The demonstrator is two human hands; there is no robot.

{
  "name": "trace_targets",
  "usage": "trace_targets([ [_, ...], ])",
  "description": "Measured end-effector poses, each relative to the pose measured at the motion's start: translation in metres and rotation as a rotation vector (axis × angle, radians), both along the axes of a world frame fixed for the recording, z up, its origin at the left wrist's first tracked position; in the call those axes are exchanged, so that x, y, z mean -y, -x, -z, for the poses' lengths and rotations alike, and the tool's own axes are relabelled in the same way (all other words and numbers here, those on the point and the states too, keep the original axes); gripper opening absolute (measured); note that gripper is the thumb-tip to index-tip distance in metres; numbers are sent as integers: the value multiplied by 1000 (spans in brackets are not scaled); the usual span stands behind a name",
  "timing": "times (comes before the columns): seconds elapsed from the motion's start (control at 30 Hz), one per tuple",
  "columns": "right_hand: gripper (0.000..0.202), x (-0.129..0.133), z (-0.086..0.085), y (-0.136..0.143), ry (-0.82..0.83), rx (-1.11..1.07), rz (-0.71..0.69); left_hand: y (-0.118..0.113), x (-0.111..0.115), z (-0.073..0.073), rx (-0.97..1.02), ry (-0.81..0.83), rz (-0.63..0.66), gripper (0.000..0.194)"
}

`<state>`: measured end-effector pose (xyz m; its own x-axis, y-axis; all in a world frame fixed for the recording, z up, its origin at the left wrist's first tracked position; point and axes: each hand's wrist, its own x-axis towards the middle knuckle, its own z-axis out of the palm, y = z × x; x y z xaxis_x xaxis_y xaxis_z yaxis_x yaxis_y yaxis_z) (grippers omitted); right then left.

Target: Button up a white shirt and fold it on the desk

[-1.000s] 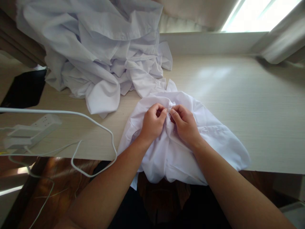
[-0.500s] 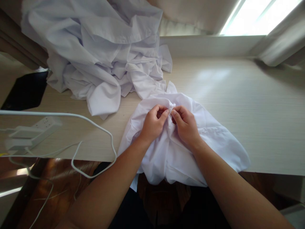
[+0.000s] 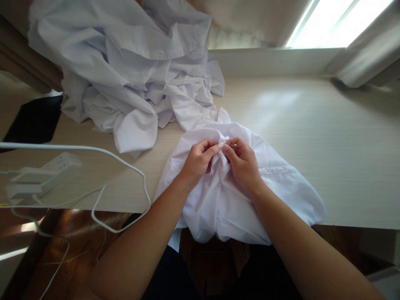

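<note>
A white shirt (image 3: 281,191) lies bunched at the table's front edge, its lower part hanging over. My left hand (image 3: 198,160) pinches a gathered fold of it between thumb and forefinger. Right beside it, my right hand (image 3: 244,164) pinches the same fold, thumb tip almost touching the left one. What small part sits between the fingertips, perhaps a button, is too small to make out. Cloth ridges run down from the pinched spot toward me.
A heap of white garments (image 3: 125,75) lies at the back left, reaching to the shirt. At the left are a black flat object (image 3: 34,118), a power strip (image 3: 59,166) and a looping white cable (image 3: 125,162). A curtain (image 3: 359,62) hangs at the back right.
My left thumb has straightened and slid slightly toward the right fingertips, and the left hand has turned a little. Both hands stay on the same fold of the shirt.
</note>
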<state>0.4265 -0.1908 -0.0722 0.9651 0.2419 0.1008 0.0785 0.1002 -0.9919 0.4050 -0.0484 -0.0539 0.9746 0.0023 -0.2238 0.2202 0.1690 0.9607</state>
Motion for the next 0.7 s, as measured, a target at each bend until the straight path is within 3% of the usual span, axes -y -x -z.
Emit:
trace_targets([
  [0.3,15,0,-7,0,-106,-55,1,0,2,-3,3,65,-41,26],
  [0.7,16,0,-10,2,-68,13,59,-3,5,2,64,128,-182,20],
])
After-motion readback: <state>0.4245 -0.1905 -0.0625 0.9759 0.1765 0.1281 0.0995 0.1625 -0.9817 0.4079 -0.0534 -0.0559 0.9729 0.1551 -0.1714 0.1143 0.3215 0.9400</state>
